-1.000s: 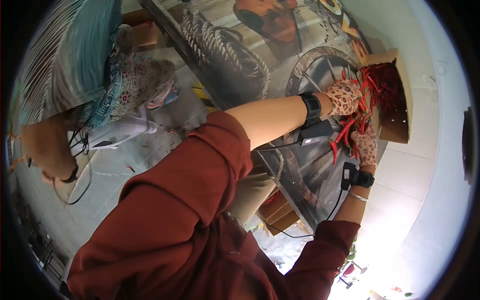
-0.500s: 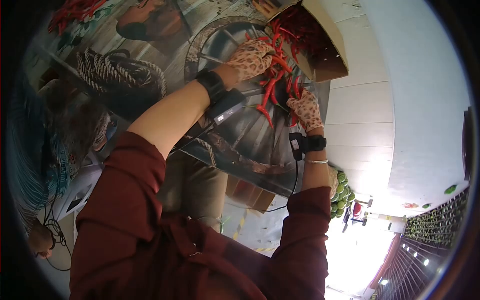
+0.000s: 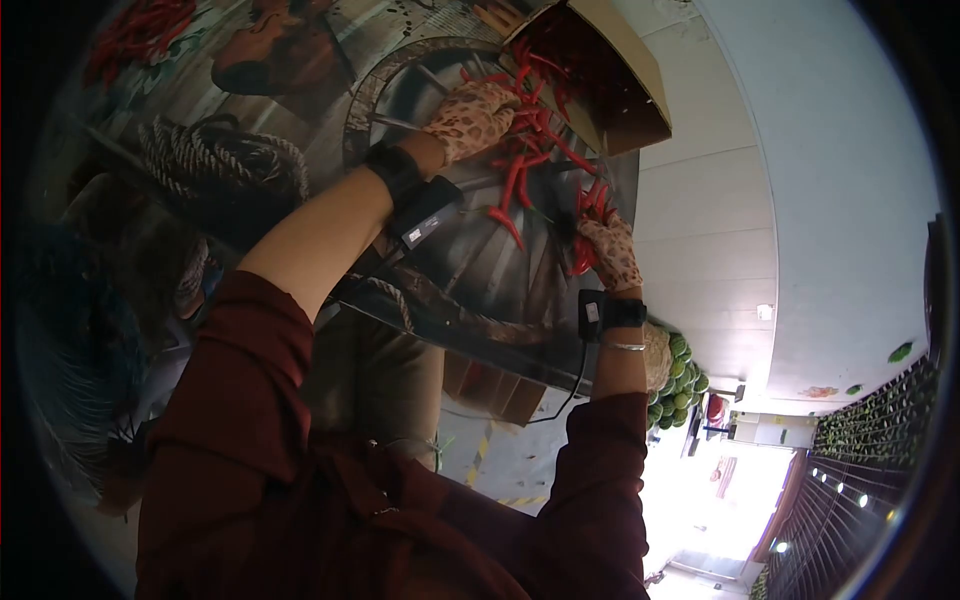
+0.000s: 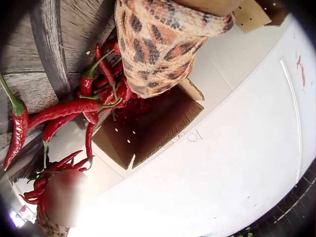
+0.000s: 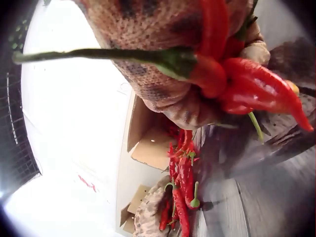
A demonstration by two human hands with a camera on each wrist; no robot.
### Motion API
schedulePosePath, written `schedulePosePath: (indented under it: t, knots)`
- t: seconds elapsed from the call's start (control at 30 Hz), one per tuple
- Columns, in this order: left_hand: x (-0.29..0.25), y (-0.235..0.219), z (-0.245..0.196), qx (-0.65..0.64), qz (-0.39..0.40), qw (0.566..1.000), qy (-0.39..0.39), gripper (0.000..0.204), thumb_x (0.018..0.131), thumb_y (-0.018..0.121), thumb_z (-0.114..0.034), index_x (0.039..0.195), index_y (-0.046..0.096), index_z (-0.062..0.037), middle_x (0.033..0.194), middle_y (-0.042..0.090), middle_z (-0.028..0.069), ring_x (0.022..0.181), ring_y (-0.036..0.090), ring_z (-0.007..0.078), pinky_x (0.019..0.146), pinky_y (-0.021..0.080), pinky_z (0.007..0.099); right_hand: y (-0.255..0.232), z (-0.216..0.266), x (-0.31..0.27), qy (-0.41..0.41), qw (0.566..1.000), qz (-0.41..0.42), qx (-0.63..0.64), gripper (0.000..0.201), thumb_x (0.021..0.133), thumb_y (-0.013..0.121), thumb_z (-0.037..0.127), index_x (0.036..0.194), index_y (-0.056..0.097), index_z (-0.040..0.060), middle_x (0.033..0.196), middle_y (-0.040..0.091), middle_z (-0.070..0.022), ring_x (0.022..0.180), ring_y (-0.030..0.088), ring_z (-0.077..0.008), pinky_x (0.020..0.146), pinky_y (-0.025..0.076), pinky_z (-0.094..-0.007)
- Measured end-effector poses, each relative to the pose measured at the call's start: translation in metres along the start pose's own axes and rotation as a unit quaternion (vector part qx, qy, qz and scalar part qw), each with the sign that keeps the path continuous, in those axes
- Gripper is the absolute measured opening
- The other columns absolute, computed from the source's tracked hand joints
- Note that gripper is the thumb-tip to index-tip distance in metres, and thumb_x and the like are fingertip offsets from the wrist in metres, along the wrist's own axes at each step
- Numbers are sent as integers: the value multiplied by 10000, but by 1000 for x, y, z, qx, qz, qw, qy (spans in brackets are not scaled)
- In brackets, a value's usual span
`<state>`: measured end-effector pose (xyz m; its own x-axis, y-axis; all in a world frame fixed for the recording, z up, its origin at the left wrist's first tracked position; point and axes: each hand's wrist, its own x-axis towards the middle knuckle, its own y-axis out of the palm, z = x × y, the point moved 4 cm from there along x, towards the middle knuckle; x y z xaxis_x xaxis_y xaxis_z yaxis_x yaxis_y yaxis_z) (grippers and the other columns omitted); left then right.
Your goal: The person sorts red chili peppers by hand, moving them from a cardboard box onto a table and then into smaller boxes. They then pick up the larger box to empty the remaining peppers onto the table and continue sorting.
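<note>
My right hand (image 3: 612, 252), in a leopard-print glove, grips a small bunch of red chili peppers (image 5: 256, 89); their green stems poke out between the fingers in the right wrist view. The gloved left hand (image 3: 472, 120) is at loose chilies (image 3: 515, 175) spread in front of a cardboard box. From the left wrist, the back of this glove (image 4: 155, 47) covers its fingers, and I cannot tell whether they pinch a chili. More red chilies lie inside the tipped cardboard box (image 3: 640, 125), whose opening faces the hands.
The tabletop (image 3: 470, 240) carries a printed wheel and rope picture. Another heap of chilies (image 3: 140, 35) lies at the far left. A white wall (image 3: 700, 200) borders the table on the right. Green round fruit (image 3: 680, 385) is piled beyond the right forearm, and a cardboard box (image 3: 490, 390) stands below the table edge.
The head view has turned, shifting the table leftward. My right hand has drawn back from the box with its bunch of chilies, while the left hand stays by the loose chilies.
</note>
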<state>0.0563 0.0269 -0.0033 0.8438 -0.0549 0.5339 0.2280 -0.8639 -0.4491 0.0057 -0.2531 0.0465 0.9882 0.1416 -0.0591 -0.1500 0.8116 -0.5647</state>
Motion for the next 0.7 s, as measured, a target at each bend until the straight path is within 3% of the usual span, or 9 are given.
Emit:
schedulePosePath:
  t: [0.03,0.1,0.33,0.53,0.6,0.7]
  knots:
    - [0,1,2,-2,-8,1000,2,311,909,447,-212,1125,597,-45,1132,597,150,1085,538,311,959,405,379,-1,2,-3,0,1000,0,0,220,706,685,33,882,565,-24,799,601,-58,657,579,-129,567,474,-247]
    - [0,2,3,-15,-18,1000,1,295,896,453,-216,1093,609,-61,1101,606,144,1072,540,312,956,399,388,-6,5,-10,75,997,-27,11,207,718,672,38,885,569,-26,798,602,-61,661,581,-133,573,478,-258]
    - [1,1,0,-24,-19,999,-15,262,882,476,-204,1046,634,-74,1074,614,141,1049,552,311,942,408,391,-12,-12,-7,111,989,-68,-66,202,726,664,65,881,575,-30,779,597,-62,658,565,-127,568,470,-274]
    - [1,2,3,-29,-4,1000,-12,279,886,476,-211,1087,618,-79,1091,613,137,1057,550,304,946,405,386,-10,-9,-18,95,993,-50,57,194,742,669,76,884,575,-17,774,594,-58,654,566,-121,565,468,-263]
    - [1,2,3,-27,-2,1000,-15,289,887,474,-221,1096,613,-78,1096,611,138,1058,549,304,948,403,386,-10,-9,-23,85,986,-77,124,191,756,662,65,901,568,-14,775,593,-52,648,574,-129,562,474,-261]
    - [1,4,4,-9,-7,1000,-8,308,889,468,-241,1108,605,-75,1105,609,139,1065,546,305,953,398,384,-14,2,-33,84,984,-100,124,182,767,650,51,912,562,-12,782,594,-50,640,576,-129,561,475,-258]
